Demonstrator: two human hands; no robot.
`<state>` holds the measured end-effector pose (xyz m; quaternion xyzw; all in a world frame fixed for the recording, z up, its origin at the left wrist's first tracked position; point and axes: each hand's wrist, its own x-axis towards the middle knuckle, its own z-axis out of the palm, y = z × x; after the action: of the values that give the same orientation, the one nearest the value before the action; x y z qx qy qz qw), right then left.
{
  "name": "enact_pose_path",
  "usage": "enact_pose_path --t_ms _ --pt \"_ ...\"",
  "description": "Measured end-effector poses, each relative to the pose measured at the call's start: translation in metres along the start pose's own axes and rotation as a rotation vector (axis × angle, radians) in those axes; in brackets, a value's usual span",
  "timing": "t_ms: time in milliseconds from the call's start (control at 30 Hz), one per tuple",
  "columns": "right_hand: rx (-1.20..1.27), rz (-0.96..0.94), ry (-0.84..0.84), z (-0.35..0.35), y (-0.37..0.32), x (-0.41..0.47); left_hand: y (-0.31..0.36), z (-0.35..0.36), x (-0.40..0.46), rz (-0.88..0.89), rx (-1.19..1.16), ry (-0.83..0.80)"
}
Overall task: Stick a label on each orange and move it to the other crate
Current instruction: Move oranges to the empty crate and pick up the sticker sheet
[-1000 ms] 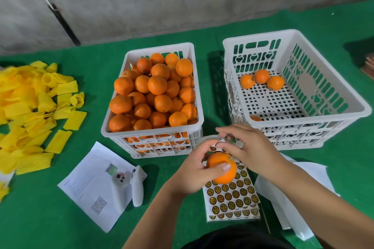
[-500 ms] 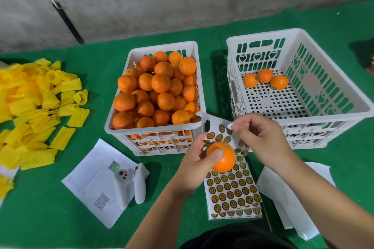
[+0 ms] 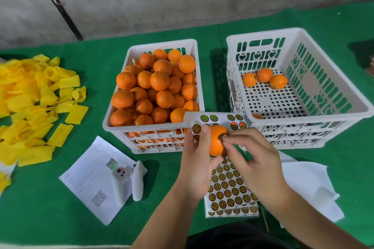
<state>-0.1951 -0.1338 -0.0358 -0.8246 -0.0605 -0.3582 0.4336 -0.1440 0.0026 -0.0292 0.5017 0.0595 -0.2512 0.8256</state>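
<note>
My left hand (image 3: 197,159) grips an orange (image 3: 216,143) in front of the two crates. My right hand (image 3: 251,157) pinches a round label (image 3: 222,137) with thumb and forefinger and holds it against the orange's top right side. The label sheet (image 3: 228,188) lies under my hands, its far end curled up by the crates. The left white crate (image 3: 149,127) is heaped with oranges. The right white crate (image 3: 303,119) holds three labelled oranges (image 3: 264,80) at its back left and part of another orange at its near wall.
Several yellow foam nets (image 3: 34,107) are piled at the left. A printed paper (image 3: 91,178) with a white controller (image 3: 129,182) lies at the near left. White backing sheets (image 3: 309,184) lie at the right. A grey wall stands beyond the green mat.
My right hand peeled a label off the sheet's far end and brought it down onto the orange. My left hand kept the orange and raised it slightly.
</note>
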Motion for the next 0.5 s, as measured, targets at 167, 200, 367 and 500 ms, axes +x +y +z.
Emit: enact_pose_path --t_ms 167,200,367,500 --pt "-0.041 0.002 -0.107 -0.006 0.005 0.003 0.003 0.004 -0.004 -0.013 0.048 0.032" --pt "-0.055 -0.005 -0.158 -0.007 0.004 0.002 0.005 0.006 -0.004 -0.018 0.031 0.055" --pt "-0.27 0.068 -0.407 -0.003 0.0 -0.001 0.013 0.014 -0.003 -0.074 -0.017 0.096" --pt "-0.3 0.011 -0.375 -0.005 0.001 0.012 0.019 0.017 -0.001 -0.126 -0.052 0.143"
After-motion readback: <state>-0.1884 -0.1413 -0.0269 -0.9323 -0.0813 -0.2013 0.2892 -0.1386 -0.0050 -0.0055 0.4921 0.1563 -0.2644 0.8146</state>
